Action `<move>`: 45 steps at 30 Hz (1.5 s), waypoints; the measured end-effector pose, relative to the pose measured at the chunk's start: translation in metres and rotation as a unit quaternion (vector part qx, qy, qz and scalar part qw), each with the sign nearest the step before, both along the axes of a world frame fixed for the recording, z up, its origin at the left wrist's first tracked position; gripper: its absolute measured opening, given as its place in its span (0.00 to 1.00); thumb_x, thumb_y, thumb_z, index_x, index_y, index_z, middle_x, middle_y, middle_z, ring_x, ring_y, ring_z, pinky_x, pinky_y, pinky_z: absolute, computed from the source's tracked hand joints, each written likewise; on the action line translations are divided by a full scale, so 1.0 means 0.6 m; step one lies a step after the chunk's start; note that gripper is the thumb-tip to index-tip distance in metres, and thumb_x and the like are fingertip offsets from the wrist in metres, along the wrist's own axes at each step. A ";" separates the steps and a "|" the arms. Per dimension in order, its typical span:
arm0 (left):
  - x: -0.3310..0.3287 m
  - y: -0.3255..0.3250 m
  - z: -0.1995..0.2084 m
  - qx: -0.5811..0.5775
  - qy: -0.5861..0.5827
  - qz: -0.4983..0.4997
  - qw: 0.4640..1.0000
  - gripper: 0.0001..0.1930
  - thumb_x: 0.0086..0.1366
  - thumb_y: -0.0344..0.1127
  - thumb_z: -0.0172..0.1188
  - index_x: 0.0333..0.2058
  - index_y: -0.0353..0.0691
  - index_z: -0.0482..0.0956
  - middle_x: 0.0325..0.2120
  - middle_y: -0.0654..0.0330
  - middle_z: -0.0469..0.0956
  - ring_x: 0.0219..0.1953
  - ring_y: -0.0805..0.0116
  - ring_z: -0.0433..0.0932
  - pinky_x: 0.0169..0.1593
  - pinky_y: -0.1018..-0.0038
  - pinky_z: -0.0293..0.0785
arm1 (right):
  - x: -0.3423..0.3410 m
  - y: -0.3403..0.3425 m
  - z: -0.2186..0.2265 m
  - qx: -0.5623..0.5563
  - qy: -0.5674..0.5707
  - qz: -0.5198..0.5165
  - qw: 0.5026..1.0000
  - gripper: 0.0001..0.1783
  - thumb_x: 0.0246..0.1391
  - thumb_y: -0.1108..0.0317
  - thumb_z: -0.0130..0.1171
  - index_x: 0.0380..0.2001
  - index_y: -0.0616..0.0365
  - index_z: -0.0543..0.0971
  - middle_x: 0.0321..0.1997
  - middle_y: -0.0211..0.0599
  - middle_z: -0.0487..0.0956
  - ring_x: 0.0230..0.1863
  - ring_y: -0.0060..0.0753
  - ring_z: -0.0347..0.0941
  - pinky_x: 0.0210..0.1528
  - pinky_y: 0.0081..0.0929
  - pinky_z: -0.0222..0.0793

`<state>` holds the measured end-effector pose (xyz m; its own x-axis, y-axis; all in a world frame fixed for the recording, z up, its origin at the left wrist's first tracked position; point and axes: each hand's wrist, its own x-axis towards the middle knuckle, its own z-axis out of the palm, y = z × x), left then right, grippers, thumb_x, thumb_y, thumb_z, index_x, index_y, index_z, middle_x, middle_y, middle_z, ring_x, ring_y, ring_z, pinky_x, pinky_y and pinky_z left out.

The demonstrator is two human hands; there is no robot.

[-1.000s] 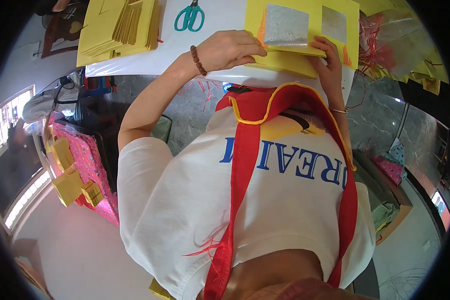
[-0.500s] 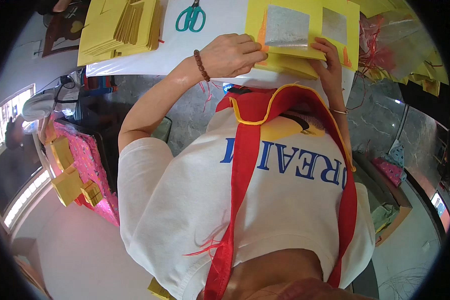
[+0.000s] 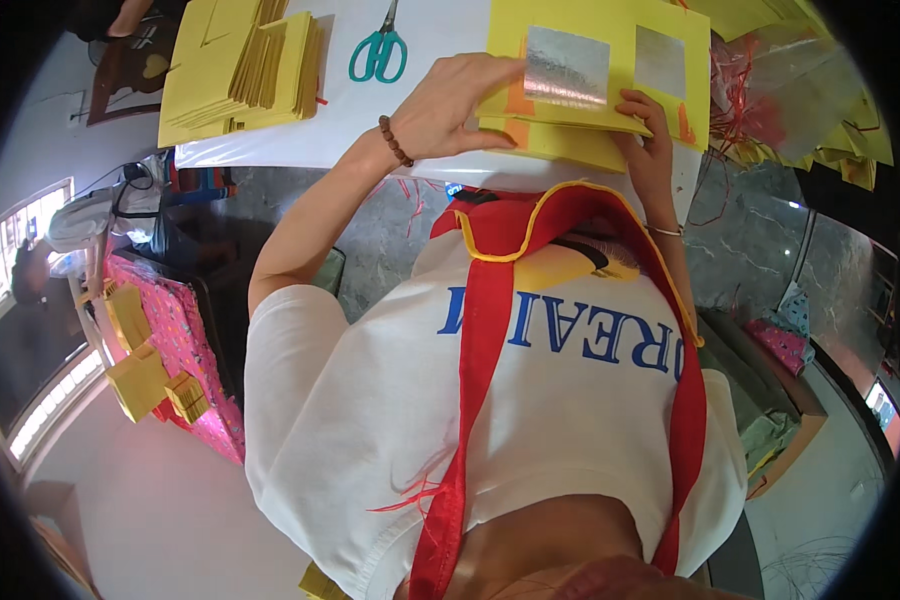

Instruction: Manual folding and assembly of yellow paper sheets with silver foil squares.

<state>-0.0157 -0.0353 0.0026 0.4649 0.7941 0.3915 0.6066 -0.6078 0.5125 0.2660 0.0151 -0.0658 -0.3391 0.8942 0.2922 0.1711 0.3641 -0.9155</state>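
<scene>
A stack of yellow paper sheets (image 3: 560, 140) with silver foil squares (image 3: 567, 68) and orange streaks lies at the table's front edge. The near edge of its upper sheets is lifted a little. At the stack's left edge is my left hand (image 3: 460, 108), thumb and fingers spread apart, the fingertips touching the upper paper and the thumb by the lower sheets. My right hand (image 3: 648, 150) grips the lifted near edge at the right, fingers over the top and thumb underneath, partly hidden. Teal-handled scissors (image 3: 378, 57) lie left of the stack.
Yellow folded paper bundles (image 3: 235, 75) are piled on the table's (image 3: 340, 120) left. To the right are a clear plastic bag (image 3: 800, 80) and red strings (image 3: 735, 125). Another person (image 3: 105, 215) is at the far left, near a pink patterned cloth (image 3: 185, 340) with yellow paper blocks.
My left hand has gone from a pinch at the paper's edge to thumb and fingers spread. My right hand stays on the near edge of the sheets.
</scene>
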 end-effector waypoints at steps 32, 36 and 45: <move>0.025 -0.032 -0.010 -0.032 0.079 -0.022 0.996 0.20 0.51 0.38 0.59 0.45 0.46 0.74 0.46 0.61 0.72 0.45 0.61 0.69 0.46 0.69 0.61 | 0.004 -0.018 0.070 0.122 -0.179 0.142 0.966 0.12 0.44 0.72 0.62 0.36 0.53 0.77 0.48 0.32 0.75 0.55 0.44 0.66 0.57 0.35 0.58; 0.029 -0.027 -0.008 -0.018 0.099 -0.003 0.995 0.18 0.52 0.37 0.57 0.44 0.45 0.75 0.44 0.62 0.73 0.43 0.63 0.69 0.44 0.70 0.61 | 0.001 -0.014 0.077 0.116 -0.172 0.154 0.966 0.13 0.44 0.72 0.61 0.36 0.54 0.77 0.47 0.32 0.75 0.53 0.44 0.66 0.56 0.36 0.59; 0.016 -0.005 -0.020 -0.114 -0.060 -0.003 0.992 0.14 0.56 0.38 0.58 0.40 0.40 0.77 0.35 0.59 0.77 0.37 0.60 0.73 0.41 0.70 0.65 | 0.019 -0.007 0.056 0.047 -0.107 0.141 0.983 0.11 0.47 0.71 0.60 0.37 0.56 0.77 0.47 0.38 0.75 0.54 0.43 0.67 0.56 0.34 0.59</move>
<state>-0.0058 -0.0382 -0.0094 0.4313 0.8652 0.2558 0.5291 -0.4723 0.7050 0.2777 0.0106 -0.0323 -0.6324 0.7281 0.2647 0.2353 0.5060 -0.8298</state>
